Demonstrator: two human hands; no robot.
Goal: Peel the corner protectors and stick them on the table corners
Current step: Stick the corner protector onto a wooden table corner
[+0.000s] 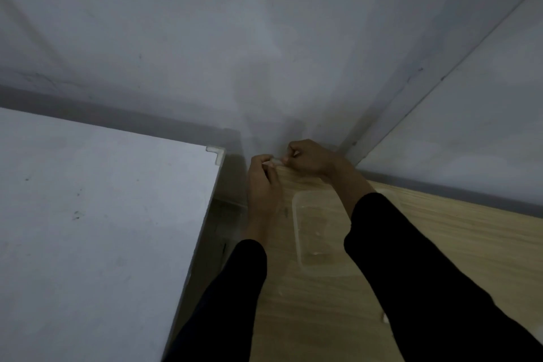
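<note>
a white table (88, 214) fills the left, a clear protector (216, 153) already on its far corner. right of it, over the wood table's (440, 244) far corner, the left hand (263, 182) and right hand (308, 158) pinch a small protector (274, 162) between closed fingers. a clear tub (317, 232) sits nearer.

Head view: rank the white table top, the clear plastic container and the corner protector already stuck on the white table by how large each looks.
1. white table top, by far the largest, though it is also near the camera.
2. clear plastic container on the wooden table, partly hidden by the right sleeve.
3. corner protector on the white table's far corner, smallest.
</note>
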